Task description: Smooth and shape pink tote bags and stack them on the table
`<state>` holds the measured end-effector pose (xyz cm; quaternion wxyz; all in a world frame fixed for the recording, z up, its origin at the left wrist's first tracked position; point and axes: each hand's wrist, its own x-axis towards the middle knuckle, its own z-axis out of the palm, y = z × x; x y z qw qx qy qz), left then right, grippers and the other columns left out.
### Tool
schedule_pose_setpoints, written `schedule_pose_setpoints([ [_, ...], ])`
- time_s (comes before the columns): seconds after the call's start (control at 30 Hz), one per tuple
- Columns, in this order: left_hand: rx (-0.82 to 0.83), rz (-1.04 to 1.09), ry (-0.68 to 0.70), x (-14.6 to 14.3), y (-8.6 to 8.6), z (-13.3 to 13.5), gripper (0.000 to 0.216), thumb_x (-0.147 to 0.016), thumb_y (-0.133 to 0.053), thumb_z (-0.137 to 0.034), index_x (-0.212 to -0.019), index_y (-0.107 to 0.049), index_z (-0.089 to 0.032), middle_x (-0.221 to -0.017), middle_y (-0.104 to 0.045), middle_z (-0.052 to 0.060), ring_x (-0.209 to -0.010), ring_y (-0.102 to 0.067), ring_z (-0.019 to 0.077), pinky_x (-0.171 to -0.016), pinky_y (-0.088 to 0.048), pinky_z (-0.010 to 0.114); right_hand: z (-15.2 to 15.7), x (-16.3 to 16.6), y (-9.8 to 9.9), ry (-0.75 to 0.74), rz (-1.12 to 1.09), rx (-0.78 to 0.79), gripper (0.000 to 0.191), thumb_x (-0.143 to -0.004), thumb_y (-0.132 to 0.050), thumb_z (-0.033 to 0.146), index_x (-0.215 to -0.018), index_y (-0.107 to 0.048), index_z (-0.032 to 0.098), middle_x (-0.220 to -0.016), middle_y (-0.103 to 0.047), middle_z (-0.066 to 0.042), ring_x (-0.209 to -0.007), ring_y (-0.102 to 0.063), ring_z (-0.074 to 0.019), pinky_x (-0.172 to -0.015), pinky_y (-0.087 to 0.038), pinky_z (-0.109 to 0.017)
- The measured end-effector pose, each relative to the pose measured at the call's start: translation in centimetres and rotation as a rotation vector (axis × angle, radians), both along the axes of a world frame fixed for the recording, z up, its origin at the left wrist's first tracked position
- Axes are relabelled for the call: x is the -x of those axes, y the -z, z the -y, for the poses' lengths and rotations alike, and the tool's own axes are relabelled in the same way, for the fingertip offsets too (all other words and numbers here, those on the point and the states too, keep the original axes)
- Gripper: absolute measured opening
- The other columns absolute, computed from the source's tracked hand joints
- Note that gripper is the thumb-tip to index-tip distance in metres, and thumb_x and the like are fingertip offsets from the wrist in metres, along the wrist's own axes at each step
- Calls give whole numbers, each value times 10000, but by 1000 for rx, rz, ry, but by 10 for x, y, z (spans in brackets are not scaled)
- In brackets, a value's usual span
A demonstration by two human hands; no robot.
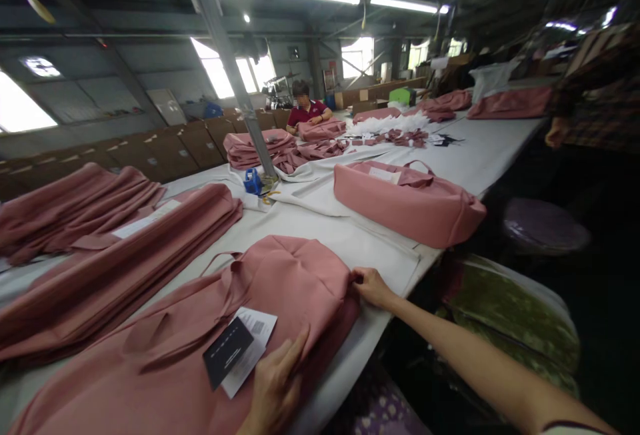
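Observation:
A pink fabric bag (280,288) lies flat on the white table (350,235) in front of me, its handles toward the left. My left hand (275,382) rests flat on the bag's near side, fingers stretched, beside a black card and a white tag (237,350) lying on the fabric. My right hand (370,286) pinches the bag's far right corner at the table edge.
Stacks of folded pink bags (120,248) lie to the left. Another pink bag (405,202) sits further along the table. A blue tape dispenser (253,182) stands by a metal post (235,68). A person in a red shirt (306,112) works at the far end; another person's arm (590,108) is at right.

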<state>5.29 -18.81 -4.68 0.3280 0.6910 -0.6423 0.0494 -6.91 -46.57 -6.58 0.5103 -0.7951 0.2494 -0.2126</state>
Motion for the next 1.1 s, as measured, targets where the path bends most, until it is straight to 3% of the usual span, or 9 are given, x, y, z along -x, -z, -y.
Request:
schedule_pose_setpoints([
  [0.2, -54, 202, 112, 9, -7, -1, 583, -867, -375, -130, -1444, -328, -202, -733, -585, 32, -607, -580, 150, -529, -441, 224, 5, 0, -6, 35, -8, -213, 75, -603, -643, 235, -607, -621, 163, -595, -601, 5, -618, -544, -144, -582, -399, -236],
  [0.33, -67, 245, 107, 9, -1, 0, 603, -859, -363, -140, -1456, -298, -195, -743, -589, 37, -613, -588, 161, -525, -433, 242, 13, 6, -27, -49, -38, -424, 355, -769, -529, 489, -794, -678, 167, -745, -679, -47, -667, -614, -167, -616, -480, -278],
  [0.43, -56, 287, 108, 9, 0, 2, 616, -851, -364, -130, -1460, -288, -189, -703, -572, 28, -573, -568, 164, -491, -406, 251, 6, -3, -37, -50, -64, -498, 489, -798, -496, 605, -761, -679, 153, -724, -680, -66, -653, -614, -174, -603, -487, -286],
  [0.6, -27, 216, 124, 9, -3, -1, 616, -861, -361, -121, -1467, -277, -189, -689, -566, 33, -577, -557, 160, -514, -425, 242, -9, -34, -33, 104, -38, -468, 364, -658, -729, 487, -616, -639, 137, -575, -611, -20, -562, -540, -139, -529, -410, -242],
  [0.7, -10, 60, 138, 4, 0, -7, 554, -883, -361, -151, -1434, -359, -200, -692, -585, 39, -593, -580, 156, -520, -457, 231, -3, -39, -28, 184, -14, -415, 387, -661, -727, 489, -558, -609, 136, -487, -527, 14, -496, -474, -115, -468, -335, -230],
  [0.8, -20, -130, 42, -6, 7, -13, 426, -898, -468, -242, -1319, -528, -218, -876, -698, 67, -790, -676, 192, -651, -554, 245, 12, -25, -24, 206, 11, -356, 516, -761, -594, 604, -551, -613, 133, -475, -497, 7, -504, -473, -118, -463, -328, -228],
  [0.9, -19, -270, -123, -18, 17, -17, 374, -862, -587, -323, -1223, -613, -233, -1119, -691, 53, -991, -666, 241, -821, -565, 287, 21, 5, -22, 117, 15, -338, 628, -825, -444, 678, -749, -701, 111, -612, -608, -44, -577, -545, -141, -502, -398, -237],
  [1.0, -31, -339, -161, -24, 22, -17, 406, -856, -593, -360, -1242, -600, -233, -1157, -674, 45, -1009, -659, 252, -851, -559, 305, 16, 35, -25, -77, 22, -296, 573, -709, -662, 603, -1063, -696, 154, -922, -693, -66, -802, -620, -186, -674, -490, -273],
  [1.1, -2, -266, -136, -23, 18, -14, 412, -855, -598, -343, -1255, -589, -245, -1137, -684, 47, -995, -665, 248, -837, -563, 294, 3, 45, -26, -157, 41, -228, 611, -637, -766, 438, -1184, -644, 196, -1075, -675, -53, -906, -613, -209, -780, -490, -303],
])
